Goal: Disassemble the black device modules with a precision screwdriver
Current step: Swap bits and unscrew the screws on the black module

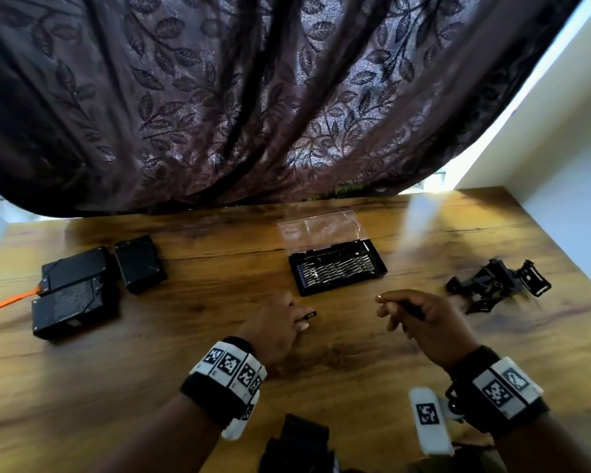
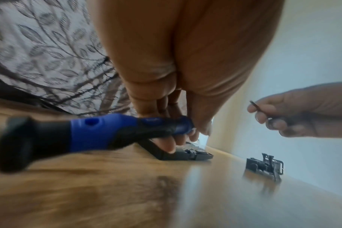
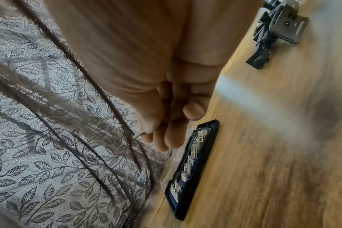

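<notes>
Three black device modules [image 1: 79,288] lie together at the table's left, one [image 1: 140,263] slightly apart. My left hand [image 1: 280,322] grips a blue and black screwdriver handle [image 2: 100,134], whose tip end [image 1: 309,315] pokes out past my fingers. My right hand [image 1: 413,315] hovers beside it and pinches a thin metal bit [image 2: 254,104] between thumb and forefinger. The open bit case [image 1: 338,268] with rows of bits lies just beyond both hands.
A pile of black clips and brackets [image 1: 498,285] lies at the right. An orange cable [image 1: 7,302] runs off the left edge. A dark leaf-patterned curtain [image 1: 253,97] hangs behind the table. A white wall [image 1: 560,165] borders the right side. A black strap [image 1: 297,445] lies at the near edge.
</notes>
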### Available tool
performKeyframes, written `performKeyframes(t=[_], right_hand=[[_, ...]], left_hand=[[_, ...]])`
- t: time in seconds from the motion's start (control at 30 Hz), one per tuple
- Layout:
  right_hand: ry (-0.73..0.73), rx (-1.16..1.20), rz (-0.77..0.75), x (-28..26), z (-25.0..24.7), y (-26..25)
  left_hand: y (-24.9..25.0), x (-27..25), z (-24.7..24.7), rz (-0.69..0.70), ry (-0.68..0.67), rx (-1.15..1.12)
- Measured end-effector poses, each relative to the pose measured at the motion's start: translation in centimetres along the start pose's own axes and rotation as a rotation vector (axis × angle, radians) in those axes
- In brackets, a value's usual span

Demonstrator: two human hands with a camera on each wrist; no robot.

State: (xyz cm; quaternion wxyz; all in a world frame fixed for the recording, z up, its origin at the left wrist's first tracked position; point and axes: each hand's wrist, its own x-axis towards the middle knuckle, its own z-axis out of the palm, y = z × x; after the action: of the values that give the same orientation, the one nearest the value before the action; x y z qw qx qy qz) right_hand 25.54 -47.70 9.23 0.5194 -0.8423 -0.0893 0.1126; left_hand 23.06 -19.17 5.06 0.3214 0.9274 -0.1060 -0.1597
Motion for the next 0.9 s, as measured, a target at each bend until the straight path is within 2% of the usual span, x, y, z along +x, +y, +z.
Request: performKeyframes(t=[0.1, 0.23, 0.43, 0.67, 0.77, 0.9], right_hand=[[0.005, 0.052, 0.038, 0.1, -0.8, 0.4], [0.006, 0.080, 0.075, 0.2, -3.0, 1.4], [0.005, -0.111, 0.020, 0.7, -5.7, 4.3], [-0.057, -0.194, 0.031, 3.2, -6.3, 5.5], [-0.085, -0.230, 0.027, 4.9, -6.2, 5.3], [-0.109, -0.290, 0.034, 7.9, -5.8, 4.8]], left_hand=[[1.3, 2.6, 1.6, 0.022, -0.072, 0.023], [2.0, 5.0, 3.3, 0.017, -0.080, 0.074], [1.6, 6.1, 5.1, -0.026, -0.039, 0.066], [0.7, 5.8, 5.7, -0.079, -0.011, 0.054], [0.6, 6.1, 5.1, -0.094, 0.045, 0.038], [0.9, 7.0, 2.9, -0.174, 0.202, 0.087]])
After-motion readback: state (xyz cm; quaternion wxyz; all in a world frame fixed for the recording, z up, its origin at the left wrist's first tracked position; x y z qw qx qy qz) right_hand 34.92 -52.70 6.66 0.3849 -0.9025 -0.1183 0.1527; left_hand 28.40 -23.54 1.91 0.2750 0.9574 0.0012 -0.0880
